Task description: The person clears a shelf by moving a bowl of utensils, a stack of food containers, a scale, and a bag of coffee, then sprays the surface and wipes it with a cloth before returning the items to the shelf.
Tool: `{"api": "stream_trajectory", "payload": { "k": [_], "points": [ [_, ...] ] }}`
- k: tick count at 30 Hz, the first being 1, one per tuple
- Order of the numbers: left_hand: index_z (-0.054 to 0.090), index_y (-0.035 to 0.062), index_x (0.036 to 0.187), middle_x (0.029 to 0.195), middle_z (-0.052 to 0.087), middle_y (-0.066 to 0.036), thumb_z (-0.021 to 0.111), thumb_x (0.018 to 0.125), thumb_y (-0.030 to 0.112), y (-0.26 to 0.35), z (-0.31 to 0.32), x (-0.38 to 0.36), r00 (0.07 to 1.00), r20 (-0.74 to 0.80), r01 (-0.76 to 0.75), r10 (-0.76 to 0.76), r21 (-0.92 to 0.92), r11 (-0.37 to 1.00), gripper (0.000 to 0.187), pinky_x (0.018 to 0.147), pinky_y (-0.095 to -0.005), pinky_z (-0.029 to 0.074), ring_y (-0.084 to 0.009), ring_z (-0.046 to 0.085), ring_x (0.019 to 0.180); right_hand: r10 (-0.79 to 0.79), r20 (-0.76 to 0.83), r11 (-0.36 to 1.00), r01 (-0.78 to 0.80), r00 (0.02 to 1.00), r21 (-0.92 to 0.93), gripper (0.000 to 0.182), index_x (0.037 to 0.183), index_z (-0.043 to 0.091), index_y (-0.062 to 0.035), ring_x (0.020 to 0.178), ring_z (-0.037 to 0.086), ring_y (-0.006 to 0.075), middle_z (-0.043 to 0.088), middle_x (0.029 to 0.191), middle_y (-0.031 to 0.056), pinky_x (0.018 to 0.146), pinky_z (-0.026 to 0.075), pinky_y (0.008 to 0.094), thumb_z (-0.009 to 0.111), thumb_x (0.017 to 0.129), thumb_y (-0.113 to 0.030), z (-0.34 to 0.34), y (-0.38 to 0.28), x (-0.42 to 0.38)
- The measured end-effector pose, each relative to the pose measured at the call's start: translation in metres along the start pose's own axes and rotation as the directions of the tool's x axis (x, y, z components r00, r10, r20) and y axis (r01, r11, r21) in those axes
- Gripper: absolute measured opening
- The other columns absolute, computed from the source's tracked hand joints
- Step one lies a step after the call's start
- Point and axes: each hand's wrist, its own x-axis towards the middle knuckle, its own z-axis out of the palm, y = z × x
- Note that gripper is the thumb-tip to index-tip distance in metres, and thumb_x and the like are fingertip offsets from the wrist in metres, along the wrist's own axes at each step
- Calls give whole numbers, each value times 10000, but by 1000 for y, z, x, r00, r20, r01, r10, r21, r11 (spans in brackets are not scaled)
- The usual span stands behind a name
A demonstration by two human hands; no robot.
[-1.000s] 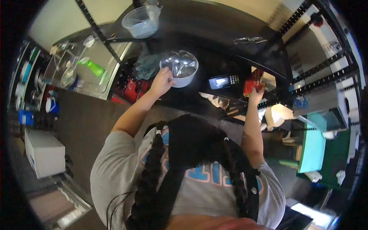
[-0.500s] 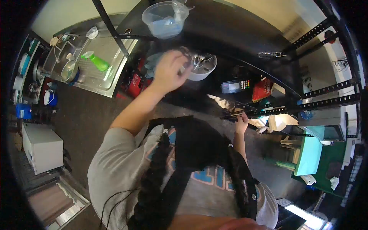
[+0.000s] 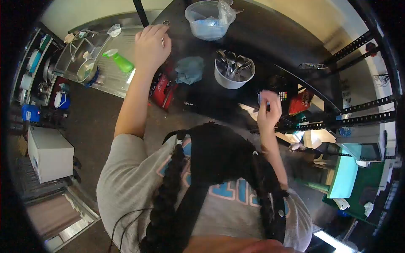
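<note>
My left hand (image 3: 152,48) is raised in front of the black shelf post (image 3: 141,12), by the sink side. Its fingers are bent, with the thumb held apart, and I see nothing in it. Whether it touches the post is hidden. My right hand (image 3: 268,110) is up in front of the card terminal (image 3: 273,98) and partly covers it. Loosely curled fingers stand apart from its thumb, with no object showing. Between the hands, a white tub of cutlery (image 3: 231,82) stands on the dark lower shelf. A crumpled blue-grey cloth (image 3: 189,70) lies to its left.
A clear plastic tub (image 3: 207,30) rests on the upper surface. Left of me, a green spray bottle (image 3: 122,64) stands on the steel sink's drainboard (image 3: 110,82). Red packaging (image 3: 161,92) sits below my left hand. A perforated metal rail (image 3: 363,109) runs along the right.
My left hand has moved left, away from the cutlery tub towards the post. My right hand has risen from the rail to the card terminal. The view has turned slightly left.
</note>
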Motion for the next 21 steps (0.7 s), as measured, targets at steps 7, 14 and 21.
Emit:
{"api": "stream_trajectory", "payload": {
  "k": [7, 14, 21],
  "points": [
    [709, 107, 1000, 1042, 700, -51, 650, 829, 119, -3, -13, 1, 1000, -11, 18, -20, -131, 991, 181, 821, -411, 476, -271, 639, 972, -235, 87, 970, 228, 968, 85, 297, 1104, 707, -96, 1055, 629, 321, 633, 1163, 126, 875, 533, 367, 719, 811, -46, 65, -92, 149],
    [674, 69, 992, 983, 636, -140, 635, 782, -11, 16, -2, -68, 996, -79, 5, -45, -439, 899, 228, 805, -423, 506, -346, 624, 950, -311, 166, 950, 300, 936, 85, 104, 928, 722, -93, 830, 667, 286, 674, 920, 83, 739, 537, 363, 728, 825, -75, 91, -80, 171],
    [624, 160, 1219, 1330, 517, -203, 714, 762, 94, 30, 106, -160, 921, 385, 124, 68, -452, 884, 470, 998, -491, 464, -423, 525, 1205, -219, 227, 975, 224, 949, 2, 157, 873, 723, -59, 803, 655, 219, 662, 856, 78, 717, 523, 323, 759, 746, 26, -9, -127, 134]
  ]
}}
